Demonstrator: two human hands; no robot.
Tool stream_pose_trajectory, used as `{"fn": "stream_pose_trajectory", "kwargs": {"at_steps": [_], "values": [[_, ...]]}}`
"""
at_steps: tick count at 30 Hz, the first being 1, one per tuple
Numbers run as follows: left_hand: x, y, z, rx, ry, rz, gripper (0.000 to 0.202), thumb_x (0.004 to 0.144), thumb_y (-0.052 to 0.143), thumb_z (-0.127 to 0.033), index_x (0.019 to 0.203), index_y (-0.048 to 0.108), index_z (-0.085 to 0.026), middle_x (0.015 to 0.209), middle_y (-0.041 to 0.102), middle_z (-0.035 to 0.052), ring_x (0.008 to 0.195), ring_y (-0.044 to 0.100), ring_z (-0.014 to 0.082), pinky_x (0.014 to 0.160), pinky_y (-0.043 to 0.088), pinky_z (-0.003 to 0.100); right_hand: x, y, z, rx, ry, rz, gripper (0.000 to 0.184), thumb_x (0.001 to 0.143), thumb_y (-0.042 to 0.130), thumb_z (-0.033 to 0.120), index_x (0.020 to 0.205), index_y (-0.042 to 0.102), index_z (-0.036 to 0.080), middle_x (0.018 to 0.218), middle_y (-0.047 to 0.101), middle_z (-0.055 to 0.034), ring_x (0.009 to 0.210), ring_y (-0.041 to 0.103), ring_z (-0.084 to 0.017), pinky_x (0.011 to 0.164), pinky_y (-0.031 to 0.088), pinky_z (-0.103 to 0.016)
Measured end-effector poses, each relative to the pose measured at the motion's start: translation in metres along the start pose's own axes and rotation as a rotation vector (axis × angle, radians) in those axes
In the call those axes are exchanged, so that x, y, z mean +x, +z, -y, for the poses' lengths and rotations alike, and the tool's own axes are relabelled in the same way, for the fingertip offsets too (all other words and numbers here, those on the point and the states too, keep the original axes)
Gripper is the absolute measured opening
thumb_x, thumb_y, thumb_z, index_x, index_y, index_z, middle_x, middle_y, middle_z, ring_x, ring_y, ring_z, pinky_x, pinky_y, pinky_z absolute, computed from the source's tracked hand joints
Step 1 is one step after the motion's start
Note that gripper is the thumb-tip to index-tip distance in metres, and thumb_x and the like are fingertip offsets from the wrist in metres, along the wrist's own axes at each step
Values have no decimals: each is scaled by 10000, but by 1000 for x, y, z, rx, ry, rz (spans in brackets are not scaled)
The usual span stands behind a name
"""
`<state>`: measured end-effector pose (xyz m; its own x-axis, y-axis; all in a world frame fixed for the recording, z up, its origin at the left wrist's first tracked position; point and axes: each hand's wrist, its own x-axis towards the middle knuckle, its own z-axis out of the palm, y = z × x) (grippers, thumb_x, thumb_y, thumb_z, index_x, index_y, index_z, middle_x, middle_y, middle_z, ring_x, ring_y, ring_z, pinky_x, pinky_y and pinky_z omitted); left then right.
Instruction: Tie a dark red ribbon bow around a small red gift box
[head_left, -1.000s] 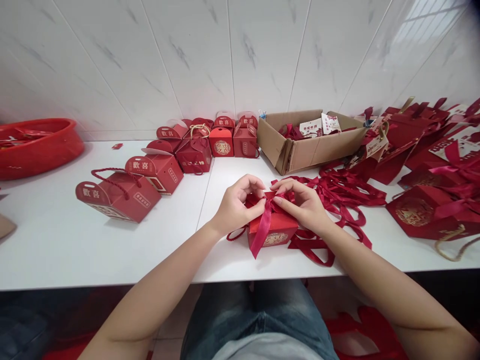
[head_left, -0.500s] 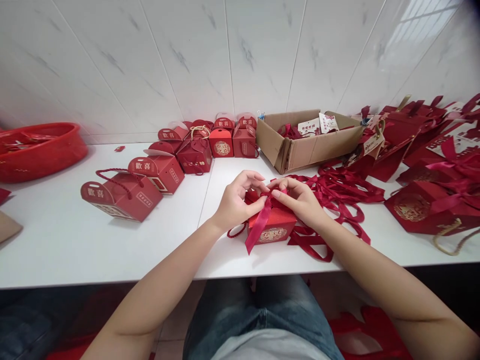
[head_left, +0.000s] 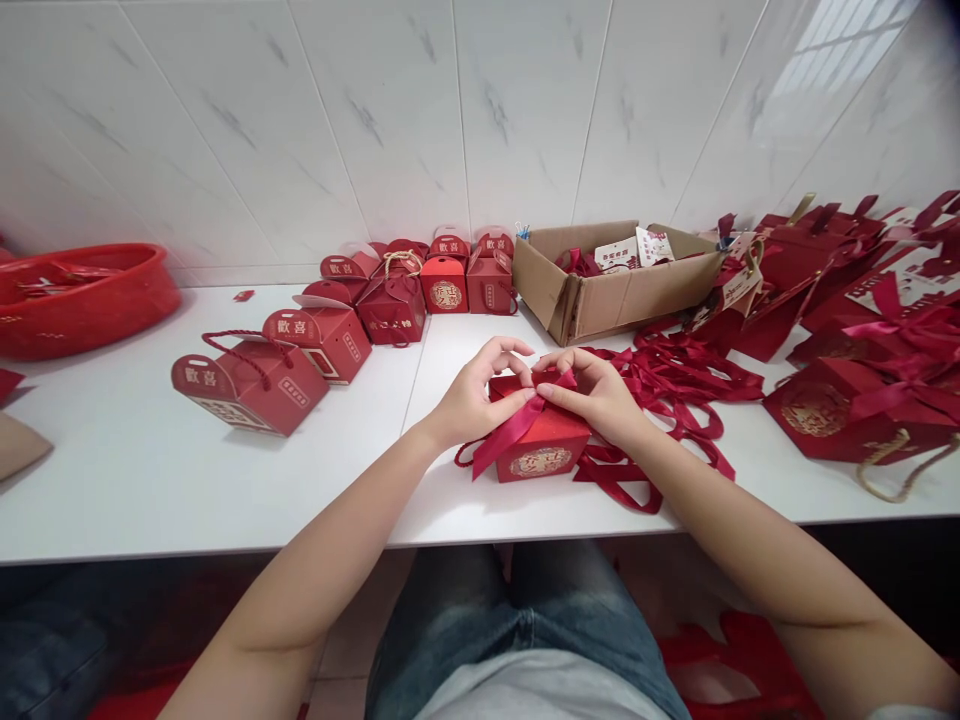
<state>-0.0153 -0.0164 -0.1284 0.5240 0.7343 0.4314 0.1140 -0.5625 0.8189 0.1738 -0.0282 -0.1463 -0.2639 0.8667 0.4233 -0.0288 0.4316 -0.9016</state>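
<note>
A smooth white bench [head_left: 150,480] runs along a wall of glossy white marble-look tiles [head_left: 390,120], with a seam in the bench top running back from near its front edge. Near that front edge, just right of the seam, stands a small red cardboard gift box with a gold emblem [head_left: 544,452]. Both hands sit on top of the box. The left hand [head_left: 472,400] is curled, its fingertips pinched on a dark red satin ribbon [head_left: 510,430] at the box's top; one ribbon tail hangs down over the box's left front. The right hand [head_left: 600,395] is likewise curled and pinches the same ribbon from the other side, fingertips nearly touching those of the left.

Just right of the box lies a loose heap of dark red ribbon loops [head_left: 675,385]. Behind the box, against the wall, sits an open brown cardboard carton [head_left: 600,300] with ribbons and printed cards inside. Left of the box, a row of red handled gift boxes [head_left: 330,335] curves back toward the wall. Far left rests a red plastic basin [head_left: 82,300]. Far right of the box lies a pile of flat red boxes with ribbons [head_left: 855,300]. Below the bench edge, blue jeans [head_left: 525,620] show.
</note>
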Motion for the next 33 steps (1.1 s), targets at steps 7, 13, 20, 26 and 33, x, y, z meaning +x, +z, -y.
{"fn": "stream_pose_trajectory", "kwargs": {"at_steps": [7, 13, 20, 26, 33], "values": [[1, -2, -5, -88, -21, 61, 299, 813, 540, -174, 1098, 449, -189, 815, 564, 3, 811, 548, 125, 782, 434, 266, 0, -1, -4, -4, -12, 51, 319, 769, 696, 351, 732, 412, 211, 1066, 629, -57, 1027, 578, -206, 936, 433, -391], [2, -6, -2, -155, -72, 76, 196, 851, 484, -211, 1046, 467, -196, 804, 528, -5, 744, 527, 105, 719, 434, 239, -1, 1, -3, -31, -28, 52, 323, 764, 701, 345, 728, 408, 216, 1037, 644, -47, 1012, 587, -198, 941, 436, -379], [6, -12, -13, 279, 139, 73, 207, 904, 414, -194, 1100, 482, -194, 978, 522, 59, 935, 546, 152, 855, 450, 303, 2, 3, 7, 31, 9, 35, 390, 834, 613, 411, 622, 356, 209, 908, 672, -30, 900, 609, -182, 861, 468, -350], [21, -18, -22, 535, 245, 155, 215, 896, 400, -131, 1077, 497, -197, 952, 537, 54, 961, 513, 177, 886, 419, 335, 7, 2, 3, 16, 0, 50, 430, 792, 671, 358, 610, 310, 209, 816, 655, -10, 842, 618, -173, 813, 484, -332], [28, -28, -21, 638, 240, 235, 141, 894, 360, -122, 972, 459, -183, 935, 512, 52, 905, 463, 177, 827, 407, 318, 7, 0, 9, -129, -59, 107, 420, 808, 631, 247, 592, 271, 219, 609, 474, 10, 1011, 605, -242, 830, 449, -335]]}}
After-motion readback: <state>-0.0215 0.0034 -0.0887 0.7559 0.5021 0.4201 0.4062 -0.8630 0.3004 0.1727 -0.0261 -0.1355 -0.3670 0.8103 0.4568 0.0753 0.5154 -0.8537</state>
